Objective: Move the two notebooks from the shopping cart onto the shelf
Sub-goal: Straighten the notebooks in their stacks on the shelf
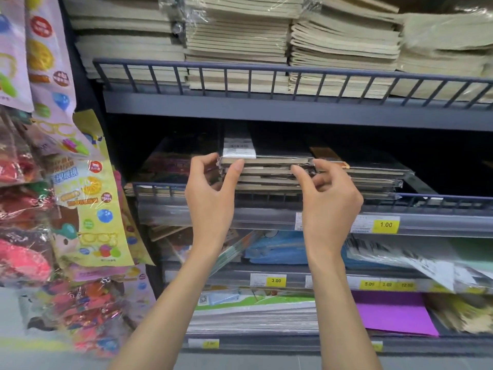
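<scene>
A stack of dark, plastic-wrapped notebooks (266, 180) lies on the middle shelf (440, 202), behind its low wire rail. The top notebook (280, 153) carries a white barcode label at its left end. My left hand (210, 193) pinches the front left corner of the top notebooks, fingers on the side and thumb on the front edge. My right hand (330, 198) holds the front right corner the same way. The shopping cart is out of view.
Beige notebook piles (240, 36) fill the upper shelf close overhead. More dark notebooks (373, 172) lie to the right of the stack. Hanging toy packs (88, 204) crowd the left side. Lower shelves hold blue folders (274, 249), purple paper (394, 313) and yellow price tags (385, 224).
</scene>
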### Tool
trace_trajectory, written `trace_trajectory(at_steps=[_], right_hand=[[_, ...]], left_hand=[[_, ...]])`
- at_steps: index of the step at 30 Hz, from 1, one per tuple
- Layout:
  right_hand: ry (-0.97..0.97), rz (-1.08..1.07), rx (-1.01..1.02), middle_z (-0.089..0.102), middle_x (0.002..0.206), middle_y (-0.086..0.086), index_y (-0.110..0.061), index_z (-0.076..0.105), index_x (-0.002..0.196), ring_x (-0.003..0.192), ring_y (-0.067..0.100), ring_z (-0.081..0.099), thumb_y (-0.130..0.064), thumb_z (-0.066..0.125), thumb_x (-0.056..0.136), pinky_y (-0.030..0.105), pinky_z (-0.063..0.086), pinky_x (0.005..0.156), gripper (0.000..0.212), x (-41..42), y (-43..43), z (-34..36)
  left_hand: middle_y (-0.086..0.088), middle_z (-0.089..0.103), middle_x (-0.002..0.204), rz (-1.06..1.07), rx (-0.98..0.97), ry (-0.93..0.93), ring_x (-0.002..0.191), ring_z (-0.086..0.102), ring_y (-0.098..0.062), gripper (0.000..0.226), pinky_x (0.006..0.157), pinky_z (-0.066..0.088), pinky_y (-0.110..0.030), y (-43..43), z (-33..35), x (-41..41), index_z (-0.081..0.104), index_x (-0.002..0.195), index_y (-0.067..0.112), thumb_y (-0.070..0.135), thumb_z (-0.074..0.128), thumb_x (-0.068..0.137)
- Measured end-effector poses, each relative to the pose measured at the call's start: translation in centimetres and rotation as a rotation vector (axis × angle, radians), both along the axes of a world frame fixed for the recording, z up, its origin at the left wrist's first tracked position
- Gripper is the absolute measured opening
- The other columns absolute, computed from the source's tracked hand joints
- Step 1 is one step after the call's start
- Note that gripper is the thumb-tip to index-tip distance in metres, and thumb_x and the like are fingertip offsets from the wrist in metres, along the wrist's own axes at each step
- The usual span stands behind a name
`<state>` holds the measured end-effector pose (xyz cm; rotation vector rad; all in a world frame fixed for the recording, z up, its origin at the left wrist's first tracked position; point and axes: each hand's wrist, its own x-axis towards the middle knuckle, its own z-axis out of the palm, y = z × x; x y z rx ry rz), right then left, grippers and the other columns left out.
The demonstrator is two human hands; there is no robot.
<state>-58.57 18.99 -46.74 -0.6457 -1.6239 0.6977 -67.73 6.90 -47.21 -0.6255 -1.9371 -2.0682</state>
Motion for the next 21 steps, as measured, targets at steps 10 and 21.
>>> trace_trajectory(at_steps=[10,21], right_hand=[[0.003,0.108,-0.022,0.073,0.099,-0.005,-0.015,0.072,0.119,0.087,0.005,0.070,-0.030,0.074,0.091,0.010,0.052,0.076,0.032,2.0,-1.4,-2.3],[0.034,0.100,-0.038,0.075,0.108,0.001,-0.010,0.073,0.120,0.095,0.008,0.071,-0.018,0.073,0.092,0.009,0.052,0.079,0.029,0.4,-0.8,-4.2]], left_hand=[[0.022,0.061,0.117,-0.011,-0.010,-0.043,0.103,0.058,0.015,0.041,0.078,0.045,-0.003,-0.9,-1.8,1.7,0.056,0.127,0.031,0.037,0.073,0.089],[0.006,0.069,0.117,0.126,-0.159,0.007,0.100,0.068,-0.011,0.049,0.093,0.055,-0.040,0.0,-3.0,0.1,0.060,0.132,0.023,0.050,0.066,0.091]])
